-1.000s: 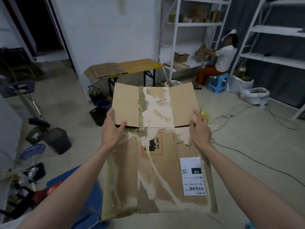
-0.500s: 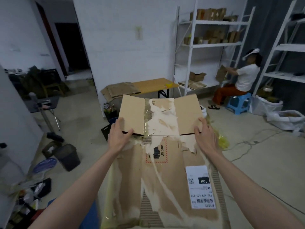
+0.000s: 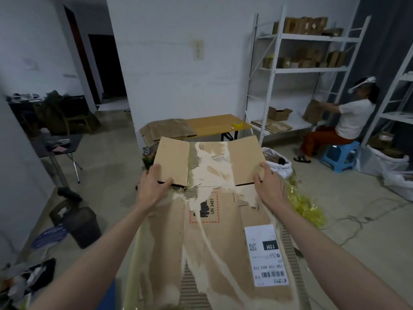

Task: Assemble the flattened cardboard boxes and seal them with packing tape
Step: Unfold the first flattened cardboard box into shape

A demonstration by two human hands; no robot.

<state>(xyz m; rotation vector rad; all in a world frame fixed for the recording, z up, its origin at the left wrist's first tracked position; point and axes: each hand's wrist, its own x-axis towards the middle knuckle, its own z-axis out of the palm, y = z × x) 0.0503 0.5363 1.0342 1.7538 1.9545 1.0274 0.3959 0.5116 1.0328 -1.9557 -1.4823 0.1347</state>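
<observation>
Head view: both hands on a worn cardboard box

Far left, a dark folding bench [image 3: 55,145] with small clutter; below it a black bin [image 3: 81,227] on the floor. Left hand [image 3: 152,189] grasps the left far corner of the cardboard box [image 3: 212,231], thumb on top of the raised flap [image 3: 210,163], fingers curled under its edge. Box held out in front, between both forearms, above the floor; outer paper badly torn, red-bordered "UN 3481" mark mid-panel, white shipping label [image 3: 267,256] toward the near right. Beyond the flap, a wooden bench [image 3: 214,126] carries flattened cartons at its left end and a yellow tape roll [image 3: 237,125] near its right edge. Right hand [image 3: 268,186] grips the box's right far corner, thumb over the flap. Farther right: white shelving [image 3: 299,70] with boxes, a seated person [image 3: 348,121] on a blue stool [image 3: 339,156].
</observation>
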